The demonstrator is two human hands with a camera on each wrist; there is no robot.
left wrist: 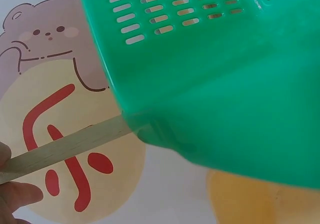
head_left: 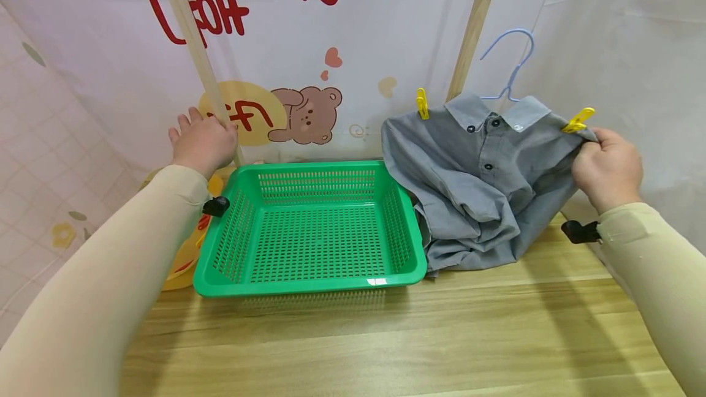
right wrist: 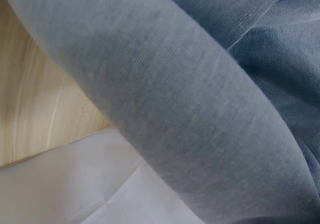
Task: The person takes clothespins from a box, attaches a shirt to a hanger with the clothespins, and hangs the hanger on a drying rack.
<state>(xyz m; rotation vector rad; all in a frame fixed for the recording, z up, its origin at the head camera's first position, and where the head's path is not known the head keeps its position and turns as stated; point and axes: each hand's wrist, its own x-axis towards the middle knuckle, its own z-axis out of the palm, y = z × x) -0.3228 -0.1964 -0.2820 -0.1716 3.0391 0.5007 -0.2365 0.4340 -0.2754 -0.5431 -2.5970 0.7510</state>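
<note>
A grey button-up shirt (head_left: 458, 170) hangs on a light blue hanger (head_left: 512, 78), its lower part bunched on the table. Two yellow clothespins (head_left: 422, 103) clip its shoulders. My right hand (head_left: 609, 167) grips the shirt at the right shoulder, beside one clothespin; in the right wrist view, a grey sleeve (right wrist: 165, 99) fills much of the picture and that hand is out of sight. At the left, my left hand (head_left: 205, 141) holds a wooden post (head_left: 190, 29). In the left wrist view, the post (left wrist: 70, 144) passes between its fingers (left wrist: 22, 194).
A green plastic basket (head_left: 309, 287) with slotted walls stands on the wooden table (head_left: 342, 348), left of the shirt. A second wooden post (head_left: 474, 23) rises behind the shirt. An orange-yellow item (head_left: 182, 265) lies partly under the left forearm. A printed white cloth (head_left: 375, 29) hangs behind.
</note>
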